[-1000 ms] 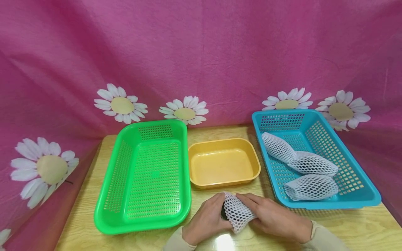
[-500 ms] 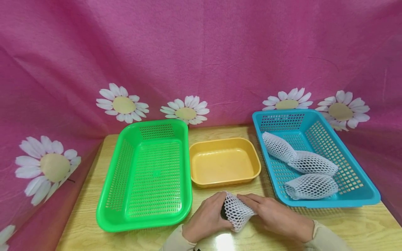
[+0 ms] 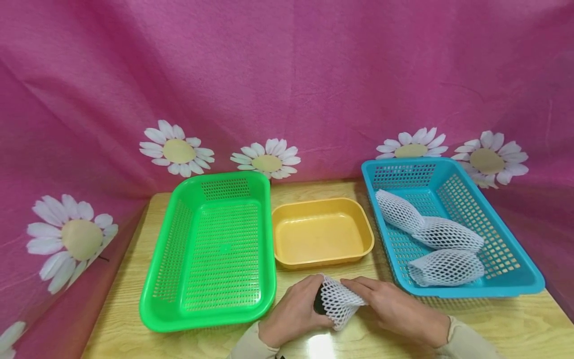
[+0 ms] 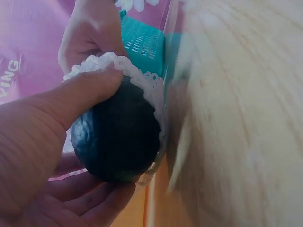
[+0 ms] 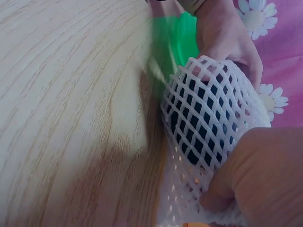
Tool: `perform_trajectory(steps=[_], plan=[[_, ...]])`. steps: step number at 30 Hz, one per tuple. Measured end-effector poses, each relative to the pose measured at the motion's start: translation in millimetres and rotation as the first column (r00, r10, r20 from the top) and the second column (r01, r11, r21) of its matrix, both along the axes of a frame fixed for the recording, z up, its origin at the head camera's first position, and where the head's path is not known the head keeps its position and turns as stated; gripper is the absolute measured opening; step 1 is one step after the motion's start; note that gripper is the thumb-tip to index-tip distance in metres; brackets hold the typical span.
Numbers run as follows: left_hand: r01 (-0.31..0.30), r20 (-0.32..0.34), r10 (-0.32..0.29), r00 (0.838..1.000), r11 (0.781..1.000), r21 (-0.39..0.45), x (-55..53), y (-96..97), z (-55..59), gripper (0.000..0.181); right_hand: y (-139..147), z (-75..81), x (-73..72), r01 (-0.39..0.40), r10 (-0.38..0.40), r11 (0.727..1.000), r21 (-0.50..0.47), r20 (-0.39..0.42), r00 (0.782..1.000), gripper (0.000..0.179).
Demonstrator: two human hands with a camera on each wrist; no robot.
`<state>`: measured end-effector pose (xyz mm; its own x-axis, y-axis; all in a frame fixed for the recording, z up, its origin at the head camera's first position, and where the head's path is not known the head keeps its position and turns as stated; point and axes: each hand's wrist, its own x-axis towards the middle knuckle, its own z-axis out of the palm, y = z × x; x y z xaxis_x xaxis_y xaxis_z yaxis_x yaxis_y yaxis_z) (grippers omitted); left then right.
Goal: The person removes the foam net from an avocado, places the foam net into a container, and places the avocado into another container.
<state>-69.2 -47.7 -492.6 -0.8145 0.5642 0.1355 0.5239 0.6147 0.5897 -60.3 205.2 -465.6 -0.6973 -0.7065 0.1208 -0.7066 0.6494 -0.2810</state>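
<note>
A dark green, nearly black avocado [image 4: 116, 127] sits partly inside a white foam net sleeve [image 3: 341, 301], low over the table's front. My left hand [image 3: 296, 311] holds the avocado's bare end, thumb on top at the net's rim and fingers curled beneath. On the other side, my right hand [image 3: 392, 306] pinches the loose end of the sleeve between thumb and fingers. Through the mesh in the right wrist view, the dark skin shows in the sleeve's far part, while the part near my right thumb hangs slack.
A green basket [image 3: 148, 304] stands at left, with a yellow tray [image 3: 323, 262] beside it. At right, a blue basket [image 3: 471, 290] holds three white net sleeves [image 3: 448, 268]. A pink flowered cloth [image 3: 287, 89] hangs behind the wooden table [image 3: 121, 279].
Both hands keep their hold on the avocado and sleeve, almost still. A little more dark skin shows beside my left thumb. The whole view has shifted very slightly.
</note>
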Motion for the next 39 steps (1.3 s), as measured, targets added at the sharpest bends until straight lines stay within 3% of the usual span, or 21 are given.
perform_trajectory(steps=[11,16,27,39], plan=[[0.01,-0.001,-0.01,1.0,1.0,-0.008,-0.2,-0.4,-1.4,0.068,1.4,0.3,1.4,0.061,-0.061,0.998,0.022,-0.009,0.998,0.058],[0.024,-0.027,-0.024,0.999,1.0,-0.014,0.3,0.3,-3.1,0.068,-2.8,3.1,2.0,0.088,-0.087,0.996,0.035,-0.03,0.996,0.065],[0.023,-0.043,-0.024,0.999,0.999,-0.03,0.5,1.2,-2.3,0.072,-8.1,0.2,-1.8,0.019,-0.021,0.999,-0.05,-0.038,0.999,0.057],[0.019,-0.028,-0.021,0.999,0.998,-0.052,0.2,-1.6,-2.3,0.074,-11.2,3.2,-2.8,-0.021,0.019,0.997,-0.074,-0.037,0.999,0.057]])
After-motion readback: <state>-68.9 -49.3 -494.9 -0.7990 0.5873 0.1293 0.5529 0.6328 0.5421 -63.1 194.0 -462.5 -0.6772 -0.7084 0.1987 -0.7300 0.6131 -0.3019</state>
